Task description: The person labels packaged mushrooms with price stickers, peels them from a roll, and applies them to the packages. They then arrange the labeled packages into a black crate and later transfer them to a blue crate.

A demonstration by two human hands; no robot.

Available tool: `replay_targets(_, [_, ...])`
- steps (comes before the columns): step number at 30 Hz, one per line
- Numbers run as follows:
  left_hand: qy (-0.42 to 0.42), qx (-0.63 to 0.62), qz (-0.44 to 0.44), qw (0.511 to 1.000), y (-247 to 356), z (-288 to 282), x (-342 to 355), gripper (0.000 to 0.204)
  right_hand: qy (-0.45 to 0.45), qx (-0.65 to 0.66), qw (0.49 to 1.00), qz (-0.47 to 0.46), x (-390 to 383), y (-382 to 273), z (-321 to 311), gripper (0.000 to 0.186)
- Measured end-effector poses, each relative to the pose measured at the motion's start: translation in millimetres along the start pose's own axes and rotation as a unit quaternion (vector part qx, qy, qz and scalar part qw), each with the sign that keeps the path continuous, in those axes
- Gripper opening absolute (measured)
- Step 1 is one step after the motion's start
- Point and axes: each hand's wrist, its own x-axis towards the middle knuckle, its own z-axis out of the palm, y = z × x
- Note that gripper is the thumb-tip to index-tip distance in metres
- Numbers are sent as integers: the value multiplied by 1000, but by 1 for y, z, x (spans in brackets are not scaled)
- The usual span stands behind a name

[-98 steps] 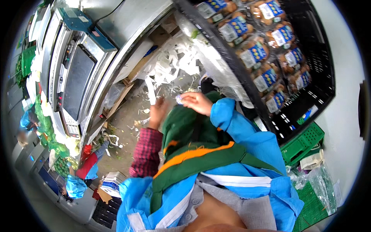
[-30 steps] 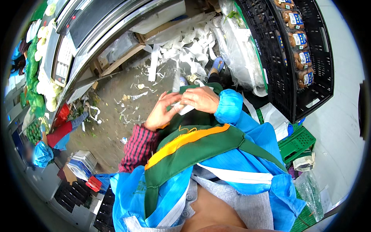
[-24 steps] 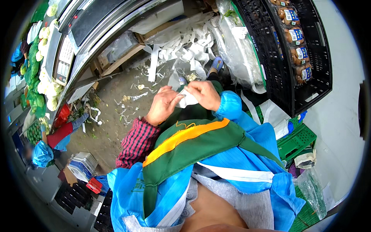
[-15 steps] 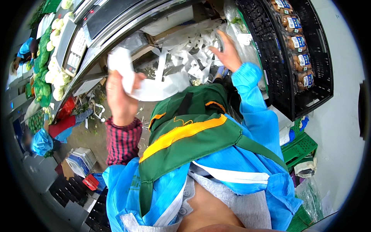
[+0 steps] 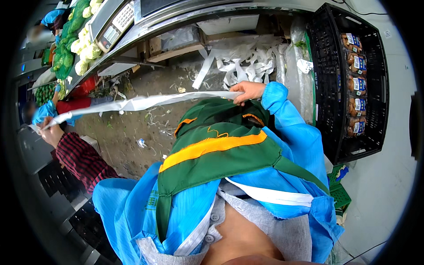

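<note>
A long white strip (image 5: pixel 145 102), thin like paper or film, is stretched across in front of me. Its left end is in my left hand (image 5: pixel 53 134), which is far out to the left with the fingers closed around it. My right hand (image 5: pixel 251 92), over the green apron (image 5: pixel 225 165), pinches the other end. The strip sags slightly and looks twisted towards the left. Below the counter beyond my right hand lies a tangled heap of similar white strips (image 5: pixel 251 64).
A metal counter (image 5: pixel 163 22) runs along the front, holding a scale (image 5: pixel 115 27) and pale cabbages (image 5: pixel 86 48). To the right stands a black crate (image 5: pixel 375 79) with packed brown produce. Other people work at the far left. Scraps litter the floor (image 5: pixel 137 128).
My left hand has swung far to the left, drawing the bunched white strip out straight. My right hand, earlier raised with fingers apart, has come down and closed on the strip's right end.
</note>
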Motion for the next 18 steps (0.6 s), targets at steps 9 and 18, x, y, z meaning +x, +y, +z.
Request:
replay_targets(9, [96,39,-302,948,146,85,-96,67,239,-124,963,27,-23,-39,4,27])
replay_targets(18, [-581,-568,191,552,522,60,-162,26,340,-466,811,-102,2,-77,67,16])
